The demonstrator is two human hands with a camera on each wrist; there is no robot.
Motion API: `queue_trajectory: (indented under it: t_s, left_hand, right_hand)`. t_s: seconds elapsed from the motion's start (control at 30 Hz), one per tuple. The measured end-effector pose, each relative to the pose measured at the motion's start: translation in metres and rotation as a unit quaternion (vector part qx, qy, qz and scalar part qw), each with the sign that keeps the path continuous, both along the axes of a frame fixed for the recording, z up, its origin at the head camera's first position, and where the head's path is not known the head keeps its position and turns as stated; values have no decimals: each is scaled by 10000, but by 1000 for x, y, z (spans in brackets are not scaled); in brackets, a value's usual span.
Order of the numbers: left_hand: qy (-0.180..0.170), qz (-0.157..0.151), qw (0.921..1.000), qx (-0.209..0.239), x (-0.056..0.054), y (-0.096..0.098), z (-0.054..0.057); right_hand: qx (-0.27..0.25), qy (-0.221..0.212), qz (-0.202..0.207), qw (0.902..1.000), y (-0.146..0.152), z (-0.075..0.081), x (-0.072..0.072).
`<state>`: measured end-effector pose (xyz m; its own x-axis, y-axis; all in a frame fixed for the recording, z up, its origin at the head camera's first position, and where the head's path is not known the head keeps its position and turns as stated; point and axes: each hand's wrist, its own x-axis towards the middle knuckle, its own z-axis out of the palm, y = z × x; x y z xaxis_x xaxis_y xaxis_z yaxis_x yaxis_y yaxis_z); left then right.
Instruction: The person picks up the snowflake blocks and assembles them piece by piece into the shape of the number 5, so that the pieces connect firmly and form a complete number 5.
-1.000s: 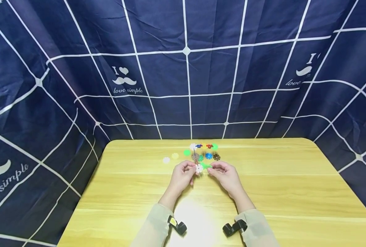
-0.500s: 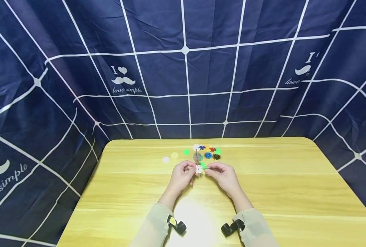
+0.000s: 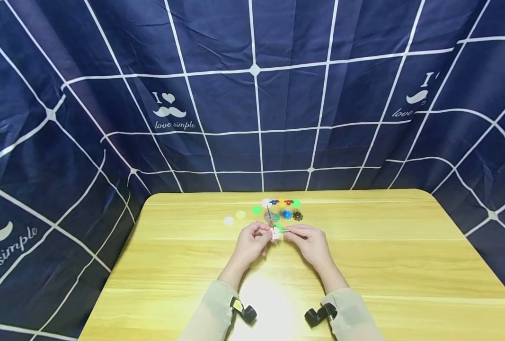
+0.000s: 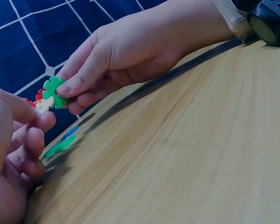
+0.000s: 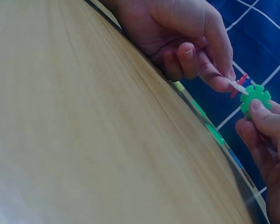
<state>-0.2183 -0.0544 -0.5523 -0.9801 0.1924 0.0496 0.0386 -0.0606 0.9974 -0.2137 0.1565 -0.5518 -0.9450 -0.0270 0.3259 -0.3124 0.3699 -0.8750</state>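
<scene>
My left hand [image 3: 252, 239] pinches a white notched snowflake disc [image 3: 275, 233] at the near end of a linked chain of discs. From there the chain reaches away through a grey-brown disc [image 3: 270, 217] to a white one [image 3: 266, 202], then a row of blue, yellow, red and green. My right hand [image 3: 308, 240] pinches a green snowflake disc [image 5: 255, 99] between thumb and fingers. In the left wrist view this green disc [image 4: 55, 92] meets the white disc [image 4: 45, 104] edge to edge; whether their notches are engaged I cannot tell.
Loose discs lie on the wooden table [image 3: 184, 265] beyond the hands: white [image 3: 228, 220], yellow [image 3: 241, 214], green [image 3: 257, 210], blue [image 3: 287, 214] and dark brown [image 3: 297, 216]. A dark blue gridded cloth [image 3: 218, 104] hangs behind and at both sides.
The far end of the chain swung right and then back left. My right hand drew slightly left toward the white disc, and its green disc turned more edge-on in the head view.
</scene>
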Motion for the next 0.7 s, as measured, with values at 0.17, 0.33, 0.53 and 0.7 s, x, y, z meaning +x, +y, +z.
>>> queue_trajectory:
  t_s: [0.17, 0.33, 0.53, 0.7]
  left_hand:
    - [-9, 3, 10000, 43, 0, -1, 1]
    - [38, -47, 10000, -65, 0, -3, 1]
    - [85, -106, 9998, -171, 0, -3, 0]
    - [-21, -47, 10000, -26, 0, -1, 0]
  right_hand:
    - [315, 323, 85, 9989, 1, -1, -1]
    - [508, 638, 250, 9964, 1, -2, -2]
    - [814, 909, 399, 9917, 1, -1, -1]
    - [557, 612, 389, 9958, 2, -1, -2]
